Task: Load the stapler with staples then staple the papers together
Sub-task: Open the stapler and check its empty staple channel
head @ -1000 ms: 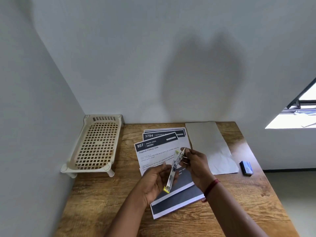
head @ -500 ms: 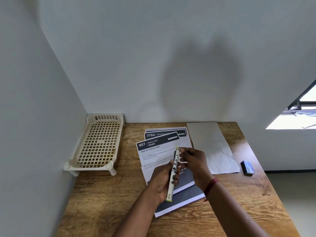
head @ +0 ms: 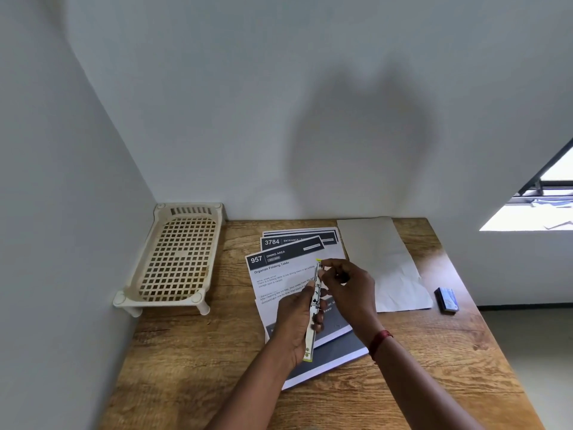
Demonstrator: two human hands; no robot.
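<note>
A slim white stapler (head: 314, 308) with yellow-green ends stands nearly on end above the papers. My left hand (head: 296, 324) grips its lower half, fingers curled round it. My right hand (head: 347, 283) pinches the stapler's far tip with thumb and fingertips. Whether a strip of staples lies between those fingers is too small to tell. Under both hands lie three overlapping printed sheets (head: 279, 268) with dark headers, fanned out on the wooden table (head: 192, 352). A small blue staple box (head: 446, 300) rests near the table's right edge.
A cream plastic lattice rack (head: 176, 259) stands in the back left corner against the walls. A blank grey-white sheet (head: 381, 259) lies right of the printed ones. The table's right edge drops to the floor; a bright window sits at far right.
The stapler has swung from a slant to nearly upright. My left hand has shifted right and closed round it, and my right hand has moved up to its far tip.
</note>
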